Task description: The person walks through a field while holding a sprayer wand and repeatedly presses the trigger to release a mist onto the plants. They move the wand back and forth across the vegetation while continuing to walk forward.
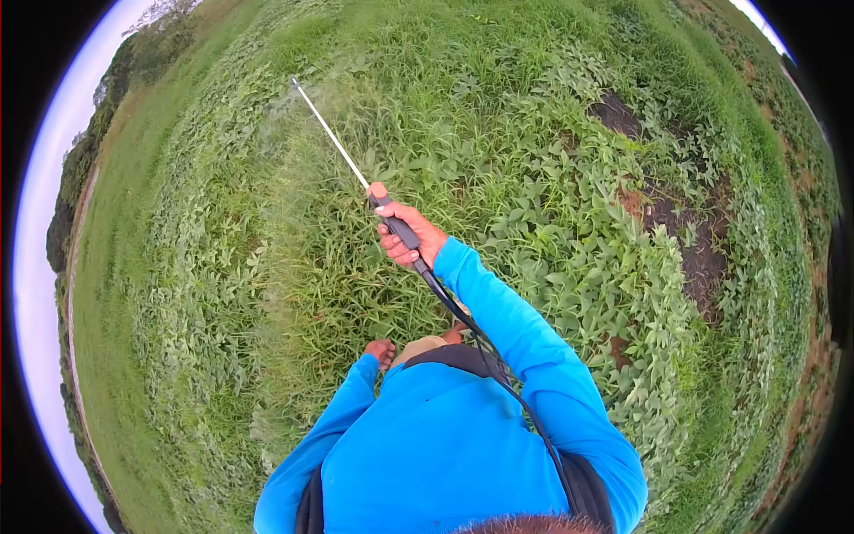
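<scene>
My right hand is wrapped round the dark grip of a sprayer wand, held out in front of me. An orange part sits at the front of the grip. The thin pale lance points up and to the left over the weeds, and a faint mist hangs near its tip. From the grip a black hose runs back along my right arm. My left hand is low beside my waist with its fingers curled in. Whatever it may hold is hidden.
Dense grass and broad-leaved plants surround me. Patches of dark ground cover show through the leaves on the right. A pale track and trees lie at the far left. Black straps cross my shoulders.
</scene>
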Motion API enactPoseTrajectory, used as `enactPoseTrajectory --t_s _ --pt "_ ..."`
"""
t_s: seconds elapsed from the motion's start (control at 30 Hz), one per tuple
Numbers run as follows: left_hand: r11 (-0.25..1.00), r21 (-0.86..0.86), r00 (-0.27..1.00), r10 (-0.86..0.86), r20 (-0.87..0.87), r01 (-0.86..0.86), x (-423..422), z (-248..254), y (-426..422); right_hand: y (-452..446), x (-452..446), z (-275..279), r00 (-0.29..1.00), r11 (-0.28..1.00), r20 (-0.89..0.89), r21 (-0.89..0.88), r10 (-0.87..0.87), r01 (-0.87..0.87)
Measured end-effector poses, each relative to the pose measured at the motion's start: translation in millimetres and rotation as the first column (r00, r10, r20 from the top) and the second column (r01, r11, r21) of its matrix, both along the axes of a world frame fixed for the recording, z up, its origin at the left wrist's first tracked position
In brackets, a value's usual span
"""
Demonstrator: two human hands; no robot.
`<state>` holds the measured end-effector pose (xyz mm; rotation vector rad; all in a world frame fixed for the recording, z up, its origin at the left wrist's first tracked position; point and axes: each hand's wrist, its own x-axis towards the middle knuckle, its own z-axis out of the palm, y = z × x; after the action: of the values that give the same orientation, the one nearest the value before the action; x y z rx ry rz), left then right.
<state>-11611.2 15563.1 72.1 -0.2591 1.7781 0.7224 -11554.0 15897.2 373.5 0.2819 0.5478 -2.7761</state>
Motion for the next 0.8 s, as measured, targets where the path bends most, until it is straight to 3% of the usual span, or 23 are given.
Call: enactPoseTrajectory --t_s 0.37,0.63,0.8 --pt "0.989 0.131 0.997 -0.065 -0.037 0.069 -8.0 25.9 11.9 51.5 5.7 -49.4 0.967 0.954 0.08 -0.162 -0.243 0.253" --pt "0.997 -0.064 0.999 0.033 0.041 -0.03 6.4 8.5 -1.0 77.7 45.5 -83.0 0.926 0.885 0.131 -0.273 -0.353 0.376" --pt "0.999 -0.047 0.995 0.018 0.096 -0.013 3.0 -14.1 27.3 108.2 66.6 -104.5 0.863 0.85 0.239 -0.191 -0.445 0.491"
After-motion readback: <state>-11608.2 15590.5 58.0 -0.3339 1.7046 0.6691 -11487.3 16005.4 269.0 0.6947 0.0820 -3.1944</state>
